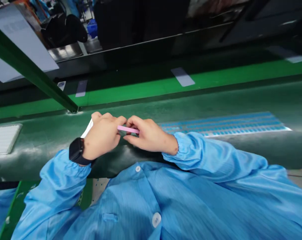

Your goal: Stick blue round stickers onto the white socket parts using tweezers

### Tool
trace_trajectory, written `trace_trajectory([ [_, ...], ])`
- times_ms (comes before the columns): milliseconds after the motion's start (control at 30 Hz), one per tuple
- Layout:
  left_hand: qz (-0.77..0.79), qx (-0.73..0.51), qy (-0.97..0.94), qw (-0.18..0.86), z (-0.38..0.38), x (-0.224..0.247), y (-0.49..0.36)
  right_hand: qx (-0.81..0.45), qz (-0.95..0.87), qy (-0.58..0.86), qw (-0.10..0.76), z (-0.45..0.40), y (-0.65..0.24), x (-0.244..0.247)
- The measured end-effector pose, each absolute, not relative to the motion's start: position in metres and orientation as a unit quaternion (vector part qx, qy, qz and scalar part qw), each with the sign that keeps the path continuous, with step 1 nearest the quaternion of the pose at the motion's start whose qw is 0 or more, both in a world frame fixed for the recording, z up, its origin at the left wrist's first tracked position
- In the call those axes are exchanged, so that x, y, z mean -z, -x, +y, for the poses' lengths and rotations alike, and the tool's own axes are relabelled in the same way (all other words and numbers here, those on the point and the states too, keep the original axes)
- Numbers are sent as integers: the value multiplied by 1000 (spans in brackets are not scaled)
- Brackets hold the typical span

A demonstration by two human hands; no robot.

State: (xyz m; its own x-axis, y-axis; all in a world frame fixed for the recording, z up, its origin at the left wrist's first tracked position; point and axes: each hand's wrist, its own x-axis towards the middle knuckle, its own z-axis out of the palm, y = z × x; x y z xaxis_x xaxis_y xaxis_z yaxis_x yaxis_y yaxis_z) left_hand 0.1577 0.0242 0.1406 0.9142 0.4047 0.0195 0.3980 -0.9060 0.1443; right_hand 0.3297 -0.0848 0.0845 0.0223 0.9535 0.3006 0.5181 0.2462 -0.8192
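Observation:
A thin pink flat piece (pixel 128 129), seen edge-on, spans the gap between my two hands above the green bench. My left hand (pixel 102 135), with a black watch on its wrist, pinches the left end of the piece between thumb and fingers. The right end sits in the bent fingers of my right hand (pixel 148 133). Under my left hand a flat white item (pixel 88 129) pokes out, mostly hidden, so its kind cannot be told. To the right of my right hand lies a clear sheet with rows of blue stickers (pixel 230 124).
Behind the bench runs a green conveyor belt (pixel 141 90) carrying pale flat pieces, one of them a lilac rectangle (pixel 183 77). A green post (pixel 36 71) rises at the left. A white ribbed tray (pixel 5 138) rests at the bench's left end.

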Motion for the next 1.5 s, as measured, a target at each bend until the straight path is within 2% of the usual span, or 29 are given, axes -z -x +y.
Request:
trace_trajectory([
  [133, 206, -209, -939, 181, 23, -100, -188, -265, -533, 662, 456, -120, -356, -68],
  [200, 274, -277, -872, 296, 24, -78, -199, -278, -434, 703, 490, -131, -364, -59],
  [333, 349, -238, -663, 618, 18, -41, -215, -329, -301, 706, 550, -139, -365, -42],
  [433, 340, -233, -583, 700, 14, -31, -219, -369, -329, 690, 528, -141, -375, -37],
  [500, 355, -238, -569, 702, 15, -32, -216, -379, -332, 685, 526, -145, -396, -39],
  [667, 391, -188, -605, 667, 26, -40, -207, -332, -179, 655, 655, -155, -473, -44],
  [800, 385, -149, -642, 646, 29, -38, -215, -383, -109, 665, 632, -153, -490, -32],
  [933, 391, -129, -659, 629, 27, -39, -217, -426, -144, 634, 629, -147, -475, -19],
  [1033, 402, -123, -672, 609, 29, -42, -211, -397, -213, 652, 610, -151, -471, -18],
  [1167, 397, -131, -672, 611, 32, -42, -200, -290, -311, 673, 605, -160, -472, -25],
  [1300, 362, -118, -700, 604, 27, -37, -198, -343, -315, 699, 542, -156, -459, -23],
  [1367, 329, -124, -753, 557, 21, -32, -202, -345, -313, 708, 531, -150, -450, -17],
  [1500, 301, -120, -842, 431, 13, -25, -217, -308, -281, 713, 564, -137, -439, -6],
])
